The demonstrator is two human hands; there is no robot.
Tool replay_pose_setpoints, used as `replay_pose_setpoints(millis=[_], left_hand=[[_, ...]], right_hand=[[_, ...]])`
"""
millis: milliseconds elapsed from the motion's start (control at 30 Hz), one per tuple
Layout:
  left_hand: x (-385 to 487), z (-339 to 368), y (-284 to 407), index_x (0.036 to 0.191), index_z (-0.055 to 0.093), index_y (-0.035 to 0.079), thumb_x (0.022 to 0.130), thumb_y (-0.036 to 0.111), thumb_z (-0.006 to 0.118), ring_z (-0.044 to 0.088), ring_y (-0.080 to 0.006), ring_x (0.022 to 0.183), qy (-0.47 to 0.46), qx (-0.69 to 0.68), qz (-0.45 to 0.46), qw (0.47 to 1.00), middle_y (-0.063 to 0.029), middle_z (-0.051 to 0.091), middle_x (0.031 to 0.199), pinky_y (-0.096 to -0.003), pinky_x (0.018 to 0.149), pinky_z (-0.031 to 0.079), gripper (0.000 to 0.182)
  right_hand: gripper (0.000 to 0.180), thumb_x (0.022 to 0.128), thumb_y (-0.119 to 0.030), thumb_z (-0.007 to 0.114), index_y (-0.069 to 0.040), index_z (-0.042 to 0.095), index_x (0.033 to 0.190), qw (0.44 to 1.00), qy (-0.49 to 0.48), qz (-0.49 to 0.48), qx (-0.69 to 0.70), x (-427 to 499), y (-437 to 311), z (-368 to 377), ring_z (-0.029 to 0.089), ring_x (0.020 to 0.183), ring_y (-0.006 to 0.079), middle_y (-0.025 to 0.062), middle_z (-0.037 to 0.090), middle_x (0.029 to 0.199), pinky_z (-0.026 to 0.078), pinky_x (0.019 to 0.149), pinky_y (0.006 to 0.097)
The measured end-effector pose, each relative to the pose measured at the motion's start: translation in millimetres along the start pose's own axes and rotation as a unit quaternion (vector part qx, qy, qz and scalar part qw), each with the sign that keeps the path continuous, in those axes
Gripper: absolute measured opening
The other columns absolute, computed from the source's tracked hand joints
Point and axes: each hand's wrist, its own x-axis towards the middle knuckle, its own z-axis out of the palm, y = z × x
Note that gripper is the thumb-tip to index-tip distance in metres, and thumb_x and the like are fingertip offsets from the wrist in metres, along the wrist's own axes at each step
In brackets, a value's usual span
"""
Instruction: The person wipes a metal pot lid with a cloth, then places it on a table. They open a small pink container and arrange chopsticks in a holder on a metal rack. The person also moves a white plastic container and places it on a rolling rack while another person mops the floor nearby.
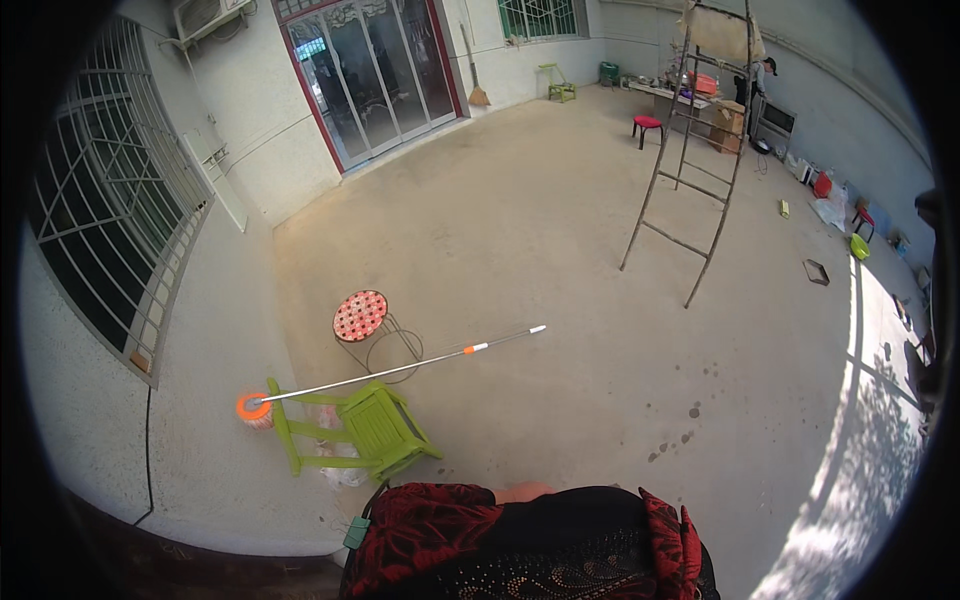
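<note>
A strip of skin of my left hand or wrist [525, 492] shows past the red and black patterned sleeve [435, 510]; its fingers are hidden and what it holds cannot be told. My right hand is out of view. Before me is a green plastic chair [386, 427], with clear plastic bags [341, 469] partly hidden by it. A mop with an orange head [253, 406] is by the wall at the chair's left end. Its silver pole [375, 375] runs across the chair to the right, ending in a white tip. Beyond the pole stands a round stool with a red checkered seat [361, 316].
A barred window [112, 180] is in the left wall. A tall wooden ladder [686, 180] stands at the right, holding a cloth. Behind it a person [756, 79] is near a cluttered table [675, 96]. A red stool [647, 122] and a metal frame [816, 272] are on the floor.
</note>
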Motion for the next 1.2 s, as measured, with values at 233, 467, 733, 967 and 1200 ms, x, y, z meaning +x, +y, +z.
replay_pose_setpoints(millis=[233, 467, 733, 967, 1200], left_hand=[[151, -80, 114, 0.108, 0.059, 0.014, 0.086, 0.032, 0.042, 0.056, -0.0338, 0.098, 0.05, 0.138, 0.023, 0.989, -0.0129, 0.06, 0.107, -0.0413, 0.082, 0.042, 0.033], [335, -188, 186, 0.097, 0.062, 0.012, 0.081, 0.031, 0.047, 0.06, -0.0318, 0.089, 0.041, 0.179, 0.081, 0.98, -0.0145, 0.064, 0.093, -0.0406, 0.074, 0.046, 0.029], [491, -260, 273, 0.089, 0.064, 0.006, 0.081, 0.033, 0.047, 0.06, -0.0329, 0.092, 0.023, 0.423, 0.166, 0.891, -0.0179, 0.063, 0.085, -0.0425, 0.076, 0.046, 0.033], [676, -301, 358, 0.092, 0.064, 0.007, 0.081, 0.035, 0.047, 0.058, -0.0334, 0.095, -0.116, 0.407, 0.048, 0.905, -0.0173, 0.062, 0.092, -0.0415, 0.077, 0.046, 0.035], [799, -350, 484, 0.095, 0.064, 0.007, 0.081, 0.037, 0.046, 0.057, -0.034, 0.099, -0.216, 0.375, -0.067, 0.899, -0.0167, 0.062, 0.1, -0.0404, 0.079, 0.046, 0.037]], right_hand=[[0.033, 0.076, -0.027, 0.057, 0.003, 0.063, 0.087, 0.973, 0.057, -0.221, -0.017, 225, -254, -129, 0.059, 0.085, 0.0423, 0.0267, 0.061, 0.085, 0.048, 0.074, 0.0458], [0.037, 0.071, -0.025, 0.055, 0.002, 0.061, 0.096, 0.975, 0.033, -0.218, 0.002, 362, -358, -174, 0.058, 0.089, 0.041, 0.0256, 0.061, 0.092, 0.048, 0.078, 0.044], [0.039, 0.071, -0.029, 0.063, 0.004, 0.063, 0.091, 0.985, -0.083, 0.152, 0.004, 391, -234, -192, 0.06, 0.094, 0.0356, 0.0237, 0.063, 0.092, 0.048, 0.079, 0.0375], [0.033, 0.072, -0.023, 0.059, 0.004, 0.064, 0.091, 0.976, -0.086, 0.198, 0.032, 600, -287, -216, 0.061, 0.092, 0.0354, 0.0226, 0.064, 0.091, 0.049, 0.076, 0.0399], [0.041, 0.068, -0.031, 0.061, -0.007, 0.062, 0.102, 0.995, -0.056, -0.078, 0.03, 842, -502, -353, 0.06, 0.092, 0.033, 0.0164, 0.064, 0.096, 0.048, 0.08, 0.0395]])
